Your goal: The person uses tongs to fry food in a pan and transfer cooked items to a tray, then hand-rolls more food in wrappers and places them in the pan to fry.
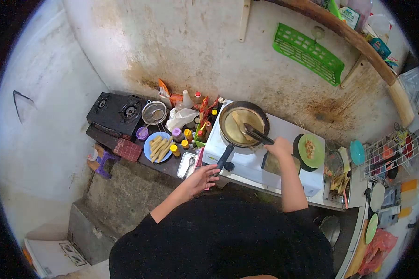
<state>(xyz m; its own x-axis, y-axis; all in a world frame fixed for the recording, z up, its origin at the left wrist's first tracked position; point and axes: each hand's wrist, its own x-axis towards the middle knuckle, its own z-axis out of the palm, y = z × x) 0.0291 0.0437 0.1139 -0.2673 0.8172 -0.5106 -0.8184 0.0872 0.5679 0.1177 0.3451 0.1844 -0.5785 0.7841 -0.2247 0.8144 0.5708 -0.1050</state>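
Observation:
A dark frying pan [227,136] with yellowish oil stands on the white stove [270,162], its black handle [225,157] pointing toward me. My right hand [280,149] is closed around dark tongs [260,136], whose tips reach into the pan. Beside those tips, a pale, long piece of food [238,120] lies in the oil. My left hand [201,180] is open, fingers spread, right by the end of the pan handle. To its left, pale rolled sticks [160,148] are piled on a blue plate [147,151].
A light green plate [319,160] with some food sits over the right burner. Near my left hand lies a white tray [183,173] with a spoon. Seasoning bottles [174,149], a strainer [154,113] and a black two-burner stove [116,114] stand leftward. A wire rack [391,156] is at right.

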